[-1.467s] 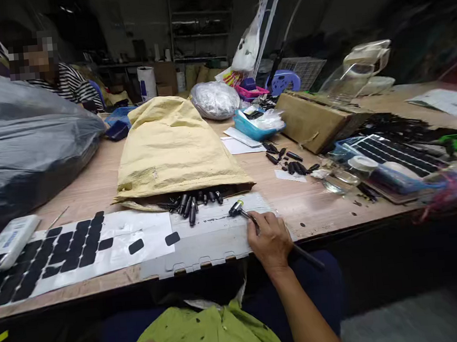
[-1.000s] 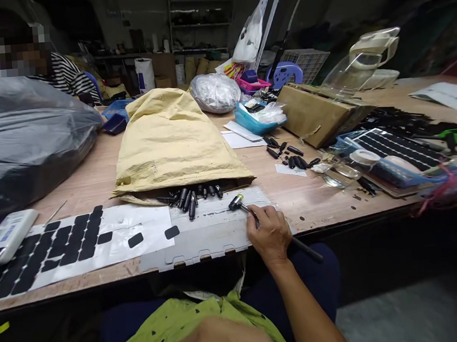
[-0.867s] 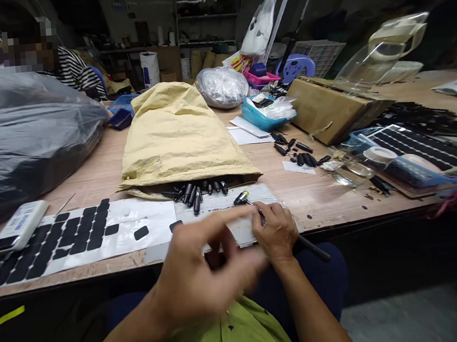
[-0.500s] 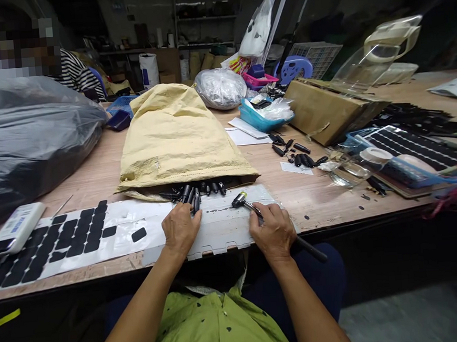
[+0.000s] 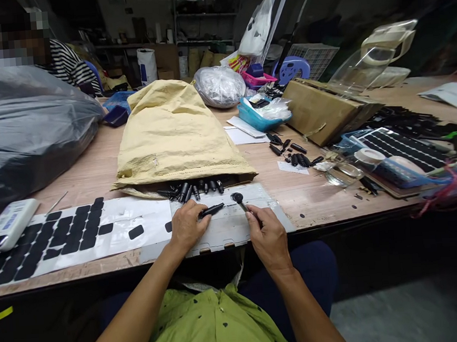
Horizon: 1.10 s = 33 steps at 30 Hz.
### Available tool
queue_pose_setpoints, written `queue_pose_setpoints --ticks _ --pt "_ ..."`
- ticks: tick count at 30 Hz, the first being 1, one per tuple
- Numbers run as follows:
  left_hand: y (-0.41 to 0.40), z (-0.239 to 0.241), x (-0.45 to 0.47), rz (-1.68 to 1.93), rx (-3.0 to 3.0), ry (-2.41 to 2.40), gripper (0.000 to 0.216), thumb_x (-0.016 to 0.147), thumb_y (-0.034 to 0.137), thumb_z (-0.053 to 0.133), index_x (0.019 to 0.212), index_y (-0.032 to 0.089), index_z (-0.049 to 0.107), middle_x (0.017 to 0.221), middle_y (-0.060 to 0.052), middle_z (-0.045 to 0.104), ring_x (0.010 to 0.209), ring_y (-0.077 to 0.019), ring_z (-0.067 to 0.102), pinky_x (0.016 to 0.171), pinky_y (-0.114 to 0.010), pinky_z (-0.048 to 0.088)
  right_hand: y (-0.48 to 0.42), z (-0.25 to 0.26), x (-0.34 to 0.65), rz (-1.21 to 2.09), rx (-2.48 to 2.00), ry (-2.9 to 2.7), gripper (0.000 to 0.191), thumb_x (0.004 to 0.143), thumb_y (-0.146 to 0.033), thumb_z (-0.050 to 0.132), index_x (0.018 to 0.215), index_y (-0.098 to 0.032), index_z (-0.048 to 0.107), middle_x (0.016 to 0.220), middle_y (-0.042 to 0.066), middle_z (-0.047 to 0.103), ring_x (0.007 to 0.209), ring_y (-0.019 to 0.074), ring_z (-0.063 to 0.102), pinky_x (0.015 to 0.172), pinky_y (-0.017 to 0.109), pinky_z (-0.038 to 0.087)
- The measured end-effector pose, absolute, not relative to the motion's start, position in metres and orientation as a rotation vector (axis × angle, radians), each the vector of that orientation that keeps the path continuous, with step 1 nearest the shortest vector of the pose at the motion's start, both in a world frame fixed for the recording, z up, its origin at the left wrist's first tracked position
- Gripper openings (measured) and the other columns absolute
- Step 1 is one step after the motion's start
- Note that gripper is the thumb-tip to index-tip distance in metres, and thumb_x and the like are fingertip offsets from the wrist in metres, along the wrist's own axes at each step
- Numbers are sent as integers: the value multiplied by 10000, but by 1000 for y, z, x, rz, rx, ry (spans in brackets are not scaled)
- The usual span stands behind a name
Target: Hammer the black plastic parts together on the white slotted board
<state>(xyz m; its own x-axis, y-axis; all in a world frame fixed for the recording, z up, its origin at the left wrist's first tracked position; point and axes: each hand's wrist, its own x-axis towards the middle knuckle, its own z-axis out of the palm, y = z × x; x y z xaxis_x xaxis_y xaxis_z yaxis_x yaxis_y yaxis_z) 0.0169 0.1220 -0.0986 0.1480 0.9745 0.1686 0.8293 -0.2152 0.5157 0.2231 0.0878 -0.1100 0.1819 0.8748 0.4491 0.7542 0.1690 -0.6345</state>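
My left hand [image 5: 188,227] pinches a slim black plastic part [image 5: 211,210] and holds it flat on a white board [image 5: 233,228] at the table's front edge. My right hand [image 5: 269,240] is closed round the handle of a small hammer [image 5: 238,199], whose black head hovers just right of the part's tip. Several more black parts [image 5: 192,188] spill from the mouth of a yellow woven sack [image 5: 176,135] just behind the board.
A white sheet with black oval pads [image 5: 71,237] and a white device [image 5: 7,226] lie left. A big grey plastic bag [image 5: 23,129] fills the far left. A cardboard box [image 5: 322,113], solar panels [image 5: 403,149] and loose black parts [image 5: 296,157] sit right. A person in a striped top [image 5: 66,70] sits far left.
My left hand came up from my lap, took a black part from the pile and drew it onto the board. The hammer head has lifted and turned toward that part.
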Motion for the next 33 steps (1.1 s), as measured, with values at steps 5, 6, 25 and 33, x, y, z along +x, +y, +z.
queue_pose_setpoints --ticks 5,6,25,33 --pt "129 -93 15 622 2133 1675 211 861 332 620 1021 269 742 863 1 629 806 -147 603 676 -253 437 82 -106 211 297 -1494 -1652 320 960 -281 457 1200 -215 657 1040 74 686 949 181 636 848 322 510" --pt "130 -92 14 611 2148 1661 214 868 345 609 1018 275 745 873 2 627 804 -143 600 672 -252 433 81 -105 210 296 -1493 -1660 321 963 -278 451 1197 -217 663 1028 76 687 939 181 638 844 322 512" --pt "132 -94 11 585 2209 1584 204 877 339 595 1011 297 743 899 12 610 827 -133 590 693 -240 427 82 -95 194 189 -1483 -1767 337 980 -268 434 1219 -242 669 852 40 628 795 148 609 753 260 485" --pt "132 -94 12 591 2149 1617 208 844 335 617 1007 306 743 897 19 616 813 -135 595 679 -245 435 85 -98 195 159 -1511 -1828 331 978 -274 429 1198 -245 674 864 40 639 791 150 601 737 259 463"
